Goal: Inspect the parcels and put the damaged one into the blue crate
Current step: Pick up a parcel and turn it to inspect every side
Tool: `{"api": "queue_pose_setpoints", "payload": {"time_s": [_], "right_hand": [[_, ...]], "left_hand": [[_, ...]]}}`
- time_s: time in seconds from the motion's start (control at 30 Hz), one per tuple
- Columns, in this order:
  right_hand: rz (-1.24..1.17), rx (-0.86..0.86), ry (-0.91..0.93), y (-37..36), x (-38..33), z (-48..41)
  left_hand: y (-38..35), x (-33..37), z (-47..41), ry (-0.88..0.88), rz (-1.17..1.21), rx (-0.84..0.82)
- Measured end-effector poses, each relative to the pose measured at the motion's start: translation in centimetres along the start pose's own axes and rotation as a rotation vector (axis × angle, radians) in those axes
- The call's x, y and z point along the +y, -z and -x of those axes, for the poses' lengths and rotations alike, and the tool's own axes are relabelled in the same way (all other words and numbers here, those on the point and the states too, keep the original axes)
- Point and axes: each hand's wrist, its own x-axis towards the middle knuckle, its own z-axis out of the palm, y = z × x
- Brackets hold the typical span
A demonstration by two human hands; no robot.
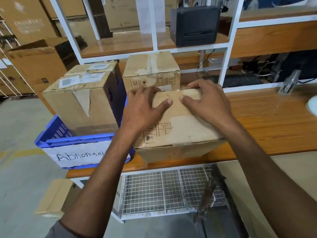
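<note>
Hands both laid on top of the front parcel (180, 133): left hand (144, 107) on its left half, right hand (205, 102) on its right half; fingers spread, only slightly bent, closed round nothing; fingertips out at the far top edge, whether hooked over it impossible to tell; left thumb (167, 102) and right thumb (184, 98) pointing inward, nearly meeting at mid-lid.

Largest carton standing inside the blue crate (77, 140) at the left end of the workbench (257, 121); long strip of outer paper torn and hanging loose down its near side, shipping labels and clear tape across its top; paper label (77, 155) hand-lettered "Abnormal" on the crate's near wall. Front parcel brown, taped, with a pale scuffed patch on the lid beside printed handling symbols. Rear parcel (151, 69) smaller, paper peeled in patches along its taped seam.

Front parcel close to the bench's near edge; crate just beside it on the left, rear parcel just behind; white shelf upright (224, 66) beyond the right fingers; bare wood to the right.
</note>
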Motion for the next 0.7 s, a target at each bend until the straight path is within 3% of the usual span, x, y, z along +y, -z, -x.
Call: {"api": "queue_pose_setpoints", "payload": {"time_s": [0.2, 0.33, 0.4, 0.5, 0.7], "right_hand": [[0.031, 0.068, -0.006, -1.0, -0.5, -0.6], [0.159, 0.165, 0.047, -0.9, -1.4, 0.2], [0.107, 0.061, 0.045, -0.3, -1.0, 1.2], [0.066, -0.119, 0.128, 0.2, 0.1, 2.9], [0.212, -0.156, 0.142, -0.4, 0.1, 3.2]], "left_hand": [[-0.7, 0.7, -0.9, -0.087, -0.082, 0.039], [0.6, 0.3, 1.6, -0.141, -0.091, -0.228], [1.2, -0.6, 2.8, -0.165, -0.164, -0.31], [1.1, -1.0, 3.2, -0.219, -0.275, -0.285], [0.9, -0.1, 2.3, -0.236, -0.269, -0.287]]}}
